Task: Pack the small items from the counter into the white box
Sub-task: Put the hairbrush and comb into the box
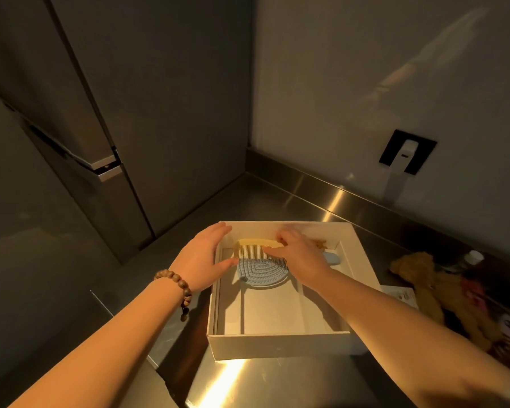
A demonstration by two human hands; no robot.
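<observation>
Steel counter point(277, 378), dim corner, grey cabinets point(115, 113) at left. Box point(277, 346) sits mid-counter, open. Your left hand point(202, 262) rests on its left wall, fingers straight and together, thumb inside. Your right hand point(298, 253) is inside at the far end, fingers on the comb point(249, 247); can't tell if pinching or pressing. Comb lies over blue brush point(258, 273). Unpacked items point(454, 293) piled right of box. Bead bracelet point(177, 285) on left wrist.

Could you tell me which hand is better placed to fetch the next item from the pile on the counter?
Probably the right hand: the remaining items lie right of the white box, on its side. It first has to let go of the comb. The left hand rests on the box's left wall, steadying it.
</observation>
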